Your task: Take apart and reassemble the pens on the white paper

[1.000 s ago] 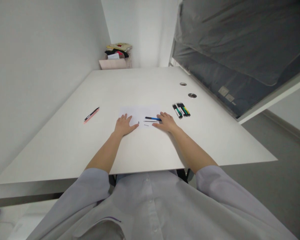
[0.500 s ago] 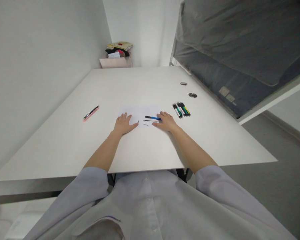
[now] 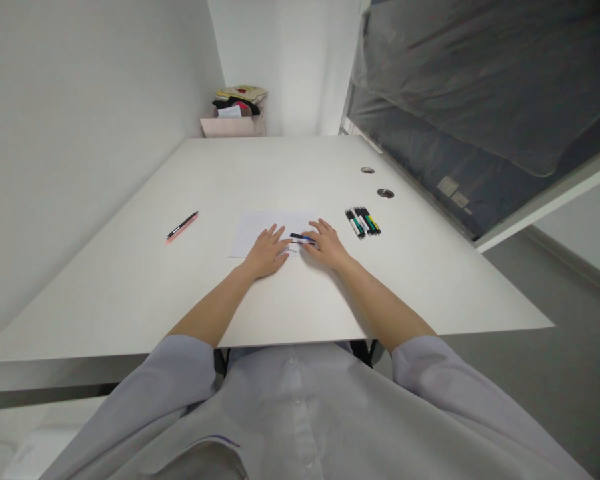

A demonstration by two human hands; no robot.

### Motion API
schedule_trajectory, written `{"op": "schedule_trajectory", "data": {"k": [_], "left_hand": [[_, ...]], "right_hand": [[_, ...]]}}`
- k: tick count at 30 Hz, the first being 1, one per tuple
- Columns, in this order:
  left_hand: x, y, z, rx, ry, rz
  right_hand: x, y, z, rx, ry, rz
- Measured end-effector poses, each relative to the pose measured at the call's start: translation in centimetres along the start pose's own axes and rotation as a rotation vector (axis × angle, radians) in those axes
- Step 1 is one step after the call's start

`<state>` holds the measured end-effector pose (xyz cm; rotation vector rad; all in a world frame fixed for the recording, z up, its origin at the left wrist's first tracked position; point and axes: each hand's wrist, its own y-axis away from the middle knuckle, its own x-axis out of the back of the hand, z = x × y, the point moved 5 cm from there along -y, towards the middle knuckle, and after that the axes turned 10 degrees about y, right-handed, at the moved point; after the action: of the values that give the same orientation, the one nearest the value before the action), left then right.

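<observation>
A white sheet of paper (image 3: 243,233) lies on the table under both hands. My left hand (image 3: 267,255) rests on it, fingers spread, fingertips close to the left ends of the pen parts. My right hand (image 3: 329,247) has its fingers apart and curved at the right end of a blue and black pen barrel (image 3: 300,236), partly covering it. A thin dark refill (image 3: 301,243) lies just nearer to me, between the fingers of both hands. Closer still is a small spring (image 3: 293,251). A small metal piece seen earlier by my left thumb is hidden now.
Several black pens with white, green and yellow parts (image 3: 363,223) lie side by side at the right. A black pen and a pink one (image 3: 183,227) lie at the left. Two round grommets (image 3: 385,193) sit near the right edge. A box of items (image 3: 234,125) stands beyond the table.
My left hand has slid right, toward the pen parts, uncovering the paper's left side. The right hand has shifted slightly left, its fingers more curved around the barrel's end.
</observation>
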<state>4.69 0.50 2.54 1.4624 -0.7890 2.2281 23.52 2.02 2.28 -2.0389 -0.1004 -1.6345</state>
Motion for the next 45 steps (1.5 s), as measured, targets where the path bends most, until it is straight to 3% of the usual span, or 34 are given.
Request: {"op": "schedule_trajectory", "data": {"k": [7, 19, 30, 45], "left_hand": [[-0.2, -0.6, 0.9, -0.029, 0.032, 0.01], [0.0, -0.8, -0.3, 0.077, 0.102, 0.059], [0.6, -0.5, -1.4, 0.104, 0.108, 0.109], [0.7, -0.5, -1.2, 0.081, 0.132, 0.121]], "right_hand": [[-0.7, -0.6, -2.0, 0.03, 0.043, -0.023], [-1.1, -1.0, -1.1, -0.044, -0.009, -0.04], [-1.2, -0.6, -0.6, 0.073, -0.038, -0.009], [-0.7, -0.7, -1.5, 0.102, -0.044, -0.071]]}}
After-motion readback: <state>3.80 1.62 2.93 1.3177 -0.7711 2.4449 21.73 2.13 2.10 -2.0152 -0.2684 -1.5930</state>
